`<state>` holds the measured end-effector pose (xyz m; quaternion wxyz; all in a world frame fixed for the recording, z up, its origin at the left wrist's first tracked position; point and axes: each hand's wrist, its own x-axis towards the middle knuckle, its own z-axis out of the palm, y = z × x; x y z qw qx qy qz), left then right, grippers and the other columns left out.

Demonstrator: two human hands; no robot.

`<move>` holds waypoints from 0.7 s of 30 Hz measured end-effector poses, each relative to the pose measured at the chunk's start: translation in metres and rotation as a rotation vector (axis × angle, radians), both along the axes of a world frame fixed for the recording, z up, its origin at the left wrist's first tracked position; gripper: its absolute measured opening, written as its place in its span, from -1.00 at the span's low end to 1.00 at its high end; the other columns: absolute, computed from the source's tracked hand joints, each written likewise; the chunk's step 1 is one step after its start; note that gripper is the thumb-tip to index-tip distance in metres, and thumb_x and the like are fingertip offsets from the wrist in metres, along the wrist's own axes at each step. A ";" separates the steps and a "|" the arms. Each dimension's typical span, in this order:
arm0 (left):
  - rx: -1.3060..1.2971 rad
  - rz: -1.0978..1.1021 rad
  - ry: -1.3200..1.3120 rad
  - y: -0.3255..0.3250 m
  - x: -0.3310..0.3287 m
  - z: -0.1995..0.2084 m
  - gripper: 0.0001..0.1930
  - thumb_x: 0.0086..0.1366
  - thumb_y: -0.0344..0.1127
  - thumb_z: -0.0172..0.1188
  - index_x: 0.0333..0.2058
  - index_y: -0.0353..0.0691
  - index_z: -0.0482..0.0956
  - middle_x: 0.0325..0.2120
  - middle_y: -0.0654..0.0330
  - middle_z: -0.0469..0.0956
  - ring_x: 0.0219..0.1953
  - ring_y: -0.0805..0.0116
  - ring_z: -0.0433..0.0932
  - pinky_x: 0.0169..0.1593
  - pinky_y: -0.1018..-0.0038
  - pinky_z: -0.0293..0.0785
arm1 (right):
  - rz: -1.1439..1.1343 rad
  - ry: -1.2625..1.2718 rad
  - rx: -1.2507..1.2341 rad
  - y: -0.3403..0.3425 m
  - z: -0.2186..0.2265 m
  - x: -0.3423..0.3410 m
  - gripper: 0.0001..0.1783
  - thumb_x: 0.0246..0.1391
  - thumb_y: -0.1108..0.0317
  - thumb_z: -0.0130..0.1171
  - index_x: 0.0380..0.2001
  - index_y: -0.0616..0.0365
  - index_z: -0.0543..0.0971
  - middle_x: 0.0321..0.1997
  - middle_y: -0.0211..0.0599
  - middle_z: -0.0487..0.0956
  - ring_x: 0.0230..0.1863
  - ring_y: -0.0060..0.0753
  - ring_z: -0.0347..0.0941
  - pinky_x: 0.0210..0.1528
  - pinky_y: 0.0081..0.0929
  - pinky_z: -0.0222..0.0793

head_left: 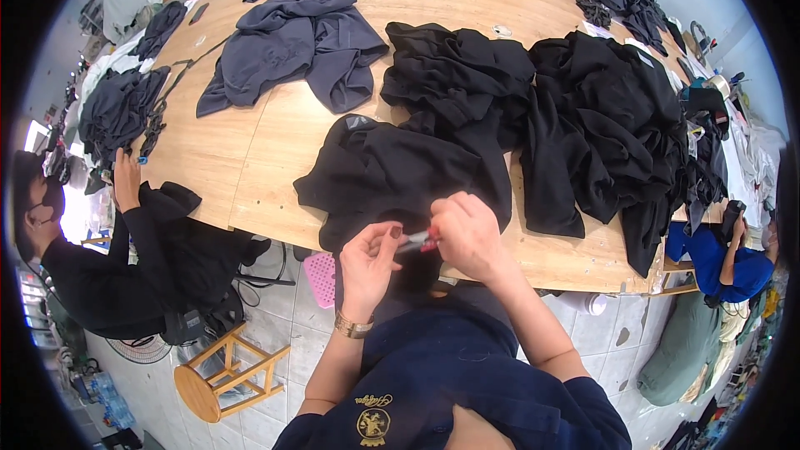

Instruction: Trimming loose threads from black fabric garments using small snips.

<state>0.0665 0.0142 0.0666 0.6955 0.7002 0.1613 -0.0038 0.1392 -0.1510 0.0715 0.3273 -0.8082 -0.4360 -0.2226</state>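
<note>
My right hand [468, 237] is closed around small thread snips [414, 242] with red on the handle and a grey metal front pointing left. Thumb and fingers pinched together, my left hand [368, 267] is right at the tip of the snips; what lies between its fingers is too small to make out. Both hands are over the near edge of the table, in front of a black garment [392, 171] that drapes toward me. A small light label shows at that garment's far end.
More black garments [600, 117] are heaped to the right on the wooden table [275, 167], a dark grey one [292, 42] at the far left. Co-workers sit left and right; others' hands show at the far edge. A wooden stool [225, 375] and pink basket [320, 278] stand below.
</note>
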 end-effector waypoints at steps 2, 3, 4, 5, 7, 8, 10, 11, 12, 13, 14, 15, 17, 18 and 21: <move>-0.231 -0.006 0.015 -0.001 0.002 0.000 -0.70 0.28 -0.22 0.09 -0.15 -0.36 0.47 -0.32 0.13 0.57 -0.28 0.40 0.57 -0.33 0.57 0.53 | 0.042 -0.158 -0.052 0.001 0.003 -0.008 -0.83 -0.33 0.33 0.08 -0.59 0.10 0.35 -0.33 -0.30 0.47 -0.34 -0.35 0.38 -0.32 -0.46 0.29; -0.491 0.011 -0.016 -0.003 0.004 0.000 -0.71 0.29 -0.23 0.08 -0.16 -0.34 0.47 -0.30 0.14 0.56 -0.25 0.40 0.56 -0.28 0.55 0.52 | 0.053 -0.184 -0.042 0.002 0.002 -0.012 -0.82 -0.35 0.33 0.09 -0.59 0.10 0.35 -0.32 -0.29 0.48 -0.32 -0.35 0.39 -0.30 -0.46 0.30; -0.751 0.030 -0.047 -0.005 0.005 0.000 -0.73 0.30 -0.23 0.07 -0.16 -0.32 0.47 -0.28 0.14 0.55 -0.23 0.40 0.55 -0.22 0.53 0.52 | 0.064 -0.210 -0.032 0.003 0.000 -0.016 -0.81 -0.37 0.33 0.11 -0.59 0.10 0.36 -0.31 -0.29 0.48 -0.30 -0.35 0.40 -0.29 -0.47 0.31; -0.763 0.022 -0.060 -0.007 0.007 0.001 -0.78 0.30 -0.28 0.07 -0.17 -0.29 0.45 -0.25 0.16 0.54 -0.18 0.41 0.52 -0.21 0.52 0.50 | 0.063 -0.219 -0.006 0.003 -0.003 -0.018 -0.79 -0.39 0.34 0.12 -0.59 0.11 0.36 -0.33 -0.28 0.49 -0.29 -0.33 0.42 -0.28 -0.45 0.32; -0.764 0.052 -0.076 -0.007 0.008 -0.007 -0.79 0.29 -0.29 0.07 -0.18 -0.28 0.45 -0.26 0.17 0.54 -0.19 0.41 0.53 -0.21 0.52 0.49 | 0.054 -0.208 0.030 0.002 -0.013 -0.021 -0.79 -0.39 0.34 0.13 -0.59 0.12 0.36 -0.34 -0.27 0.50 -0.29 -0.32 0.43 -0.29 -0.45 0.33; -0.763 0.083 -0.090 -0.008 0.008 -0.009 -0.80 0.29 -0.30 0.08 -0.18 -0.28 0.45 -0.27 0.18 0.54 -0.20 0.42 0.53 -0.21 0.52 0.49 | 0.044 -0.196 0.068 0.002 -0.017 -0.022 -0.79 -0.40 0.35 0.13 -0.60 0.12 0.35 -0.34 -0.26 0.50 -0.29 -0.31 0.45 -0.29 -0.44 0.34; -0.786 0.100 -0.079 -0.011 0.007 -0.006 -0.82 0.29 -0.31 0.08 -0.20 -0.27 0.45 -0.28 0.19 0.54 -0.21 0.43 0.53 -0.21 0.52 0.48 | 0.049 -0.207 0.083 0.000 -0.023 -0.024 -0.80 -0.38 0.37 0.13 -0.60 0.12 0.35 -0.35 -0.25 0.51 -0.29 -0.29 0.46 -0.29 -0.44 0.34; -0.807 0.118 -0.071 -0.013 0.007 -0.004 -0.83 0.28 -0.32 0.09 -0.22 -0.27 0.45 -0.29 0.20 0.54 -0.23 0.44 0.52 -0.22 0.53 0.48 | 0.056 -0.221 0.100 -0.001 -0.024 -0.025 -0.81 -0.36 0.39 0.14 -0.61 0.13 0.35 -0.35 -0.24 0.51 -0.29 -0.28 0.46 -0.28 -0.43 0.35; -0.807 0.119 -0.069 -0.017 0.005 -0.007 -0.83 0.28 -0.32 0.09 -0.22 -0.27 0.45 -0.29 0.20 0.54 -0.23 0.44 0.52 -0.22 0.53 0.48 | 0.056 -0.219 0.101 -0.002 -0.025 -0.025 -0.81 -0.36 0.39 0.14 -0.61 0.13 0.35 -0.35 -0.24 0.51 -0.29 -0.28 0.46 -0.28 -0.43 0.35; -0.770 0.107 -0.055 -0.021 0.003 -0.012 -0.82 0.30 -0.31 0.06 -0.20 -0.26 0.44 -0.28 0.20 0.53 -0.24 0.43 0.53 -0.21 0.51 0.48 | 0.055 -0.229 0.088 -0.003 -0.026 -0.026 -0.81 -0.35 0.40 0.14 -0.60 0.13 0.35 -0.35 -0.24 0.51 -0.28 -0.27 0.47 -0.27 -0.42 0.36; -0.734 0.095 -0.040 -0.025 0.002 -0.015 -0.82 0.31 -0.31 0.03 -0.18 -0.26 0.43 -0.27 0.20 0.53 -0.25 0.42 0.53 -0.20 0.50 0.48 | 0.054 -0.239 0.076 -0.004 -0.027 -0.026 -0.82 -0.35 0.41 0.14 -0.60 0.12 0.35 -0.35 -0.23 0.52 -0.27 -0.26 0.47 -0.26 -0.41 0.36; -0.719 0.059 0.014 -0.026 0.000 -0.013 -0.83 0.31 -0.31 0.03 -0.22 -0.27 0.47 -0.32 0.20 0.54 -0.26 0.43 0.52 -0.21 0.50 0.48 | 0.054 -0.236 0.077 -0.004 -0.028 -0.027 -0.82 -0.35 0.41 0.14 -0.60 0.12 0.35 -0.35 -0.23 0.52 -0.27 -0.26 0.47 -0.26 -0.41 0.36; -0.720 0.013 0.040 -0.022 0.000 -0.019 -0.83 0.30 -0.31 0.04 -0.24 -0.28 0.49 -0.34 0.20 0.54 -0.26 0.43 0.52 -0.21 0.50 0.48 | 0.095 -0.240 0.095 -0.005 -0.030 -0.030 -0.78 -0.31 0.45 0.21 -0.60 0.11 0.34 -0.36 -0.23 0.52 -0.27 -0.22 0.48 -0.28 -0.38 0.37; -0.720 -0.035 0.064 -0.022 0.000 -0.020 -0.83 0.29 -0.31 0.05 -0.26 -0.29 0.50 -0.36 0.19 0.55 -0.26 0.43 0.52 -0.21 0.50 0.48 | 0.093 -0.238 0.093 -0.004 -0.034 -0.031 -0.78 -0.31 0.45 0.21 -0.60 0.11 0.34 -0.36 -0.23 0.52 -0.27 -0.22 0.48 -0.28 -0.38 0.37; -0.788 0.084 0.029 -0.024 0.001 -0.010 -0.79 0.30 -0.29 0.03 -0.33 -0.34 0.54 -0.35 0.15 0.56 -0.26 0.37 0.52 -0.22 0.43 0.46 | 0.038 0.021 0.349 0.006 -0.040 -0.036 -0.69 -0.18 0.64 0.24 -0.60 0.13 0.28 -0.41 -0.23 0.49 -0.29 -0.18 0.50 -0.31 -0.36 0.39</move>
